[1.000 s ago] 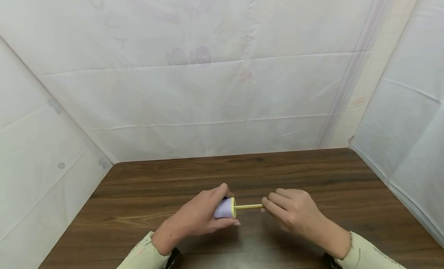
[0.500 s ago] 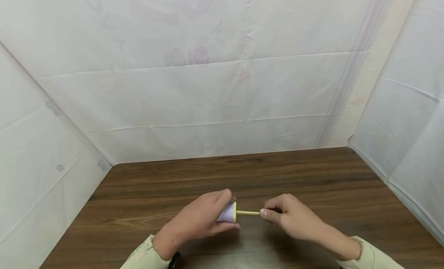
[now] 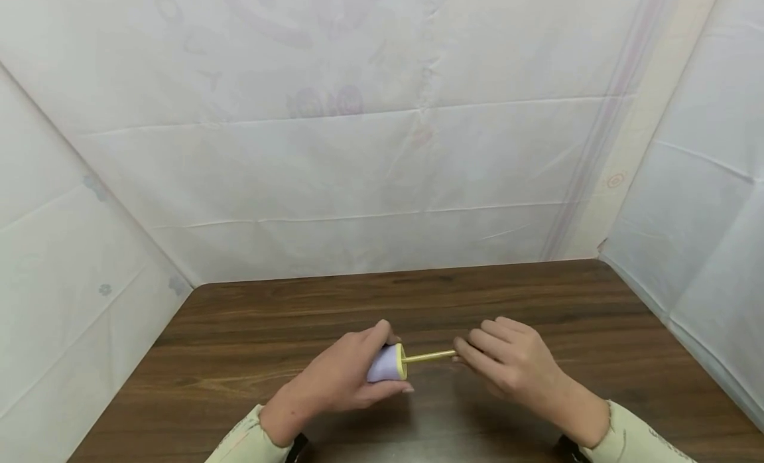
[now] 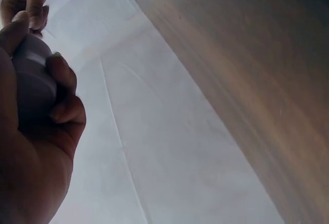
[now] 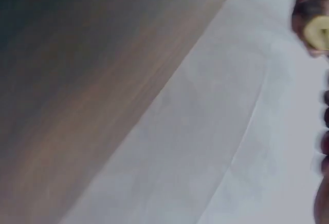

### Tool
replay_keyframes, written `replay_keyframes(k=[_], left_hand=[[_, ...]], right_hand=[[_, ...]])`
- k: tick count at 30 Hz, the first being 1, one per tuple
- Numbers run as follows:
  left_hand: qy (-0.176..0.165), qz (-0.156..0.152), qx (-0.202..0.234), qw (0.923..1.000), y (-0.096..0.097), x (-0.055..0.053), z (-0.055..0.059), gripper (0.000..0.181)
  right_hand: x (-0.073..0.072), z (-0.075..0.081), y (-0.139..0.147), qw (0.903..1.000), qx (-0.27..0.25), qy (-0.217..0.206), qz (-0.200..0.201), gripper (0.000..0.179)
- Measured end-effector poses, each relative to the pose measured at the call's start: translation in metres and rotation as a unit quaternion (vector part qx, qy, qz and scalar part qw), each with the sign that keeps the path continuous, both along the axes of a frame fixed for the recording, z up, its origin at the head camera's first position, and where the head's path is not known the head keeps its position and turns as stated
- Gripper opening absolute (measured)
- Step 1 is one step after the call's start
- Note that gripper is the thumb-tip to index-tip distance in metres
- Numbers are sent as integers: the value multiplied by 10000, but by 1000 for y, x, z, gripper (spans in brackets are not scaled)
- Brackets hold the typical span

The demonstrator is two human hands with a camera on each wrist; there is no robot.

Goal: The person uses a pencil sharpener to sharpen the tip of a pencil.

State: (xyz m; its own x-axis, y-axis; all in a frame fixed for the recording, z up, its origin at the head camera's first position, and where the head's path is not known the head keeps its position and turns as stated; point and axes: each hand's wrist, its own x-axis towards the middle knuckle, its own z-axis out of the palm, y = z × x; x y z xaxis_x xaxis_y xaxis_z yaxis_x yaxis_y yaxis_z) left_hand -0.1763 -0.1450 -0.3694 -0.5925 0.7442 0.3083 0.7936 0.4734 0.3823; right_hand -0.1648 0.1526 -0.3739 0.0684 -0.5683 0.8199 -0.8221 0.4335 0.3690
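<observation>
A lavender barrel-shaped pencil sharpener (image 3: 384,365) with a yellow rim lies in my left hand (image 3: 337,373), thumb on one side and fingers on the other. In the left wrist view the fingers curl round the lavender sharpener body (image 4: 35,82). A thin yellow pencil (image 3: 428,356) points into the sharpener's yellow end. Its outer end is pinched by my right hand (image 3: 507,360), knuckles up, and the fingertips cover that end. The right wrist view catches the sharpener's round yellow face (image 5: 317,33) at its right edge, blurred. Both hands are over the table's front middle.
Beneath the hands is a dark wood-grain table (image 3: 268,310) with rounded far corners. White sheeting (image 3: 334,164) rises behind it, and more white sheets (image 3: 710,204) flank the left and right sides.
My right hand has rolled round the pencil: knuckles up, then thumb showing half a second ago, now knuckles up again. The left hand keeps hold of the sharpener, almost still.
</observation>
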Motion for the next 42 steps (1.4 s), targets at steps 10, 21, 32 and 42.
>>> replay_keyframes(k=[10, 21, 32, 42], left_hand=[[-270, -79, -231, 9993, 1, 1, -7, 49], [382, -75, -635, 9972, 2, -1, -5, 50], [-537, -211, -173, 9982, 2, 1, -4, 48], [528, -205, -502, 9971, 5, 2, -7, 50]], right_hand=[[7, -14, -6, 9937, -81, -1093, -253, 39], [18, -16, 0, 8425, -290, -5374, -259, 18], [0, 1, -6, 9968, 58, 744, 288, 35], [17, -18, -1, 8796, -657, -4703, 274, 39]])
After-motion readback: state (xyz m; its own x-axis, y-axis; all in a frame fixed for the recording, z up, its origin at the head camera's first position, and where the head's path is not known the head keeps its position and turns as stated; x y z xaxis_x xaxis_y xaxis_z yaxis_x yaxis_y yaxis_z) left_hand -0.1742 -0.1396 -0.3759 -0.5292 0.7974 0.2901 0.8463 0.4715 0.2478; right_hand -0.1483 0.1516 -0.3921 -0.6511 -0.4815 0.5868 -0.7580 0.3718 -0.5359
